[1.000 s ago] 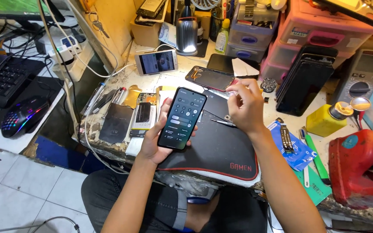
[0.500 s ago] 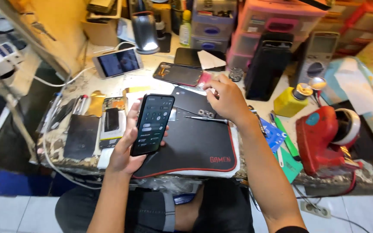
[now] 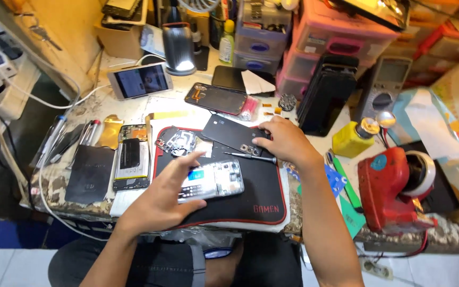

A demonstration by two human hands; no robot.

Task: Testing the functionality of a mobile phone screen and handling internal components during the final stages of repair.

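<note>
My left hand (image 3: 158,204) grips a phone with its back removed (image 3: 216,179), its inner parts facing up, lying flat on the black mat with a red border (image 3: 261,210). The thumb and fingers close over the phone's left end. Farther back on the mat, my right hand (image 3: 285,141) holds the right end of a black phone back cover (image 3: 227,134). A thin screwdriver (image 3: 248,155) lies on the mat just below that hand. A small black frame part (image 3: 176,141) sits at the mat's back left corner.
Left of the mat lie another opened phone (image 3: 131,157) and a dark panel (image 3: 88,172). A phone with a lit screen (image 3: 139,81) is at the back. A yellow bottle (image 3: 349,139), a red tape dispenser (image 3: 394,186) and a multimeter (image 3: 386,85) stand right.
The phone was held up with its screen toward me; my left hand has turned it over and lowered it onto the mat. My right hand stayed at the back cover.
</note>
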